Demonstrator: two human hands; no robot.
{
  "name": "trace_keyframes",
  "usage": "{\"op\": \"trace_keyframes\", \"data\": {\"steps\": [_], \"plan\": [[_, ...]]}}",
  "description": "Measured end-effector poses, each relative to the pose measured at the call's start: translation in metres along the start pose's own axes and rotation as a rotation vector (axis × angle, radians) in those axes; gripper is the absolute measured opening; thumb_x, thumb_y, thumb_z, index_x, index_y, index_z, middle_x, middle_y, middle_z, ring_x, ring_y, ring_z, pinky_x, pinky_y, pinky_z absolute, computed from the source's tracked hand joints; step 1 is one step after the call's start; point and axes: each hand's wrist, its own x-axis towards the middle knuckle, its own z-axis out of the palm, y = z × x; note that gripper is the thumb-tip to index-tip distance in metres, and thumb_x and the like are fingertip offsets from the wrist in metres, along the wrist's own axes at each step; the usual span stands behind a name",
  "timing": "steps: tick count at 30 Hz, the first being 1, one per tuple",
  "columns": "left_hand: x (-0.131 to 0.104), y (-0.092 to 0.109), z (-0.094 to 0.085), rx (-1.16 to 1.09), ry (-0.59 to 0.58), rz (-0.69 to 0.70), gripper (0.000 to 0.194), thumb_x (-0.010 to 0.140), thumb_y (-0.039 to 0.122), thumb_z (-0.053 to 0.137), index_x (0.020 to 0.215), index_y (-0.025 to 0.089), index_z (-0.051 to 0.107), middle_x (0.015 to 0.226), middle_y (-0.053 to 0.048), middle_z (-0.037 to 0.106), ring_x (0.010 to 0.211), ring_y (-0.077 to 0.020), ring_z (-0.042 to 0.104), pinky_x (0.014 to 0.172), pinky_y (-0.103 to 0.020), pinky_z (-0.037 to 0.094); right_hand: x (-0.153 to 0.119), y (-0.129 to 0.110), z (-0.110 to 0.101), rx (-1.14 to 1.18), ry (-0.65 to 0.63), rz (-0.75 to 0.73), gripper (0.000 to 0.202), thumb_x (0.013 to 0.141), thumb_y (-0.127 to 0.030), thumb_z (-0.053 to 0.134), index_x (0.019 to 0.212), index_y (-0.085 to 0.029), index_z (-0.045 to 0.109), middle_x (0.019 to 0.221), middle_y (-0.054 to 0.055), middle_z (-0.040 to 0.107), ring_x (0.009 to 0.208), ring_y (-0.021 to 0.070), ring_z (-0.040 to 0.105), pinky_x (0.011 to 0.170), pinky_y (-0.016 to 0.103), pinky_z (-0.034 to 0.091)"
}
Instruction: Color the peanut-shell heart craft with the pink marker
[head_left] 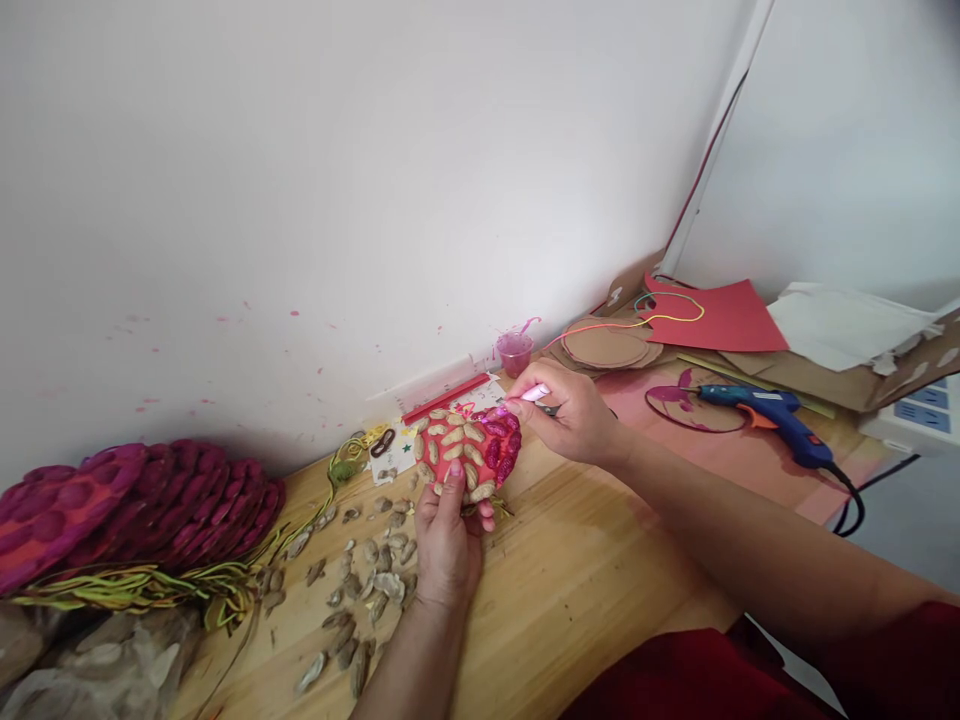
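My left hand [448,535] grips a round red disc [442,468] from below, thumb on its front face. Peanut shells [453,436] cover the disc. Those along its right side are painted magenta; the others are plain tan. Pinched in my right hand [574,415] is a paintbrush [535,393] with a pale handle, its tip at the disc's upper right edge among the magenta shells. My fingers partly hide the brush. Behind the disc, a clear cup of pink paint [514,352] stands against the wall.
Stacked magenta shell-covered discs [150,505] with yellow-green cords [142,585] lie left. Loose peanut shells [379,575] are scattered on the wooden table [592,570]. At right lie a blue glue gun [787,420], red paper [720,320] and cardboard rounds [607,343].
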Motion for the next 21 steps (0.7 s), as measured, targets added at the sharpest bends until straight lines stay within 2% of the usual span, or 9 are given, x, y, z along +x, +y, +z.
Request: {"op": "trace_keyframes", "data": {"steps": [10, 21], "plan": [[0.0035, -0.0009, -0.0021, -0.008, -0.015, 0.004, 0.052, 0.059, 0.045, 0.096, 0.087, 0.018, 0.062, 0.061, 0.005, 0.065, 0.040, -0.0078, 0.052, 0.035, -0.017, 0.037, 0.0010, -0.0009, -0.0024, 0.008, 0.037, 0.063, 0.007, 0.093, -0.024, 0.064, 0.087, -0.022, 0.062, 0.082, 0.003, 0.068, 0.077, 0.0186, 0.062, 0.074, 0.033, 0.046], [0.0040, -0.0007, -0.0009, -0.004, -0.023, 0.012, 0.053, 0.057, 0.047, 0.096, 0.084, 0.017, 0.062, 0.061, 0.005, 0.064, 0.040, -0.0074, 0.051, 0.035, -0.017, 0.038, -0.0002, 0.0013, 0.0000, 0.001, 0.031, 0.028, 0.006, 0.092, -0.022, 0.065, 0.087, -0.020, 0.063, 0.080, 0.003, 0.067, 0.076, 0.0170, 0.061, 0.072, 0.031, 0.045]]}}
